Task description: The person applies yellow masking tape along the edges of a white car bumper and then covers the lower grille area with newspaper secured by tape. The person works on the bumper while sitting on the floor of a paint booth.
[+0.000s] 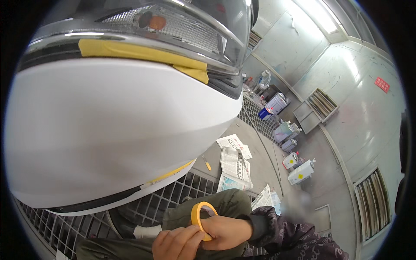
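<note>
A roll of yellow masking tape [196, 214] stands on edge above my lap. My right hand [227, 232] grips it from the right, with fingers reaching into the ring. My left hand [175, 243] is closed with its fingertips pressed at the roll's lower left side, seemingly on the tape; the loose end is hidden. Ahead of my hands is a white car bumper [117, 117]. Yellow tape [143, 51] covers its upper edge below the headlight [173, 30], its right end hanging loose. Another yellow tape strip [171, 172] runs along the bumper's lower trim.
Newspaper sheets [236, 167] and a yellow utility knife [207, 164] lie on the floor to the right. Below the bumper is metal floor grating [173, 190]. Several cans and jugs [301, 172] line the right wall, near a hose [262, 141] and vents [372, 203].
</note>
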A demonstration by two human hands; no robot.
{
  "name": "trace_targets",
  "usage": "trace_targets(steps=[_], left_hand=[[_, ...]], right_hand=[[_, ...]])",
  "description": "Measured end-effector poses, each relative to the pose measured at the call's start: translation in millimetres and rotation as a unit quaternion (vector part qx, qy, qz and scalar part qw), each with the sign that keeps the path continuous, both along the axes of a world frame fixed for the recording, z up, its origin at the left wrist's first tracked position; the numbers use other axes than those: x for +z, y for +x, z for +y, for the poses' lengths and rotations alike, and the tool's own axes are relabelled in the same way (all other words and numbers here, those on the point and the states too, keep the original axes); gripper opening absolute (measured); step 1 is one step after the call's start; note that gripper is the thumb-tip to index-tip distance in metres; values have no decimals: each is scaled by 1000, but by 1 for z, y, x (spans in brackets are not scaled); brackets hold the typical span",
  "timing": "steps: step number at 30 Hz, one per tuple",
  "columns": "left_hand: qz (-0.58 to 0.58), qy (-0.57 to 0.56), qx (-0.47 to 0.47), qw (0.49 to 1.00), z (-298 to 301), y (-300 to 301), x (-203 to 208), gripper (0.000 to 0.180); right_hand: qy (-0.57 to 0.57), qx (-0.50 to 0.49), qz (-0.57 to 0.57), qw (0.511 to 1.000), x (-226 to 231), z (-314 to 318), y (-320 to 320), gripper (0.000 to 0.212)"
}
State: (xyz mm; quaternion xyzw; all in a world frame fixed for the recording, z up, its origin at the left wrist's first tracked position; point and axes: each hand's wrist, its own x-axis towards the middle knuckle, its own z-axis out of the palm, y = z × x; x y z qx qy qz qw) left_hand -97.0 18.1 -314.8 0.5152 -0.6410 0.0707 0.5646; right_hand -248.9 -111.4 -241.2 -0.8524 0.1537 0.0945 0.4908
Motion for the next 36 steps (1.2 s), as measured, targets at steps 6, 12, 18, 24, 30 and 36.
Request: trace_targets(steps=[6,12,18,24,30,36], left_hand=[[10,39,7,999,-10,-4,-10,13],[34,60,-36,997,-12,-7,-14,16],[76,89,13,993,-4,-9,-12,17],[49,84,-40,994,-7,2,-4,20],[128,94,-50,986,2,8,10,29],[118,74,-37,990,5,7,16,25]], right_hand=[[-14,15,40,999,-3,-1,5,29],[-32,10,20,999,-12,-6,-1,26],[-18,-28,16,999,-17,-1,0,30],[-2,-55,-27,998,-16,8,-3,37],[9,-32,-43,999,6,13,0,40],[-50,-26,-77,995,9,17,2,39]])
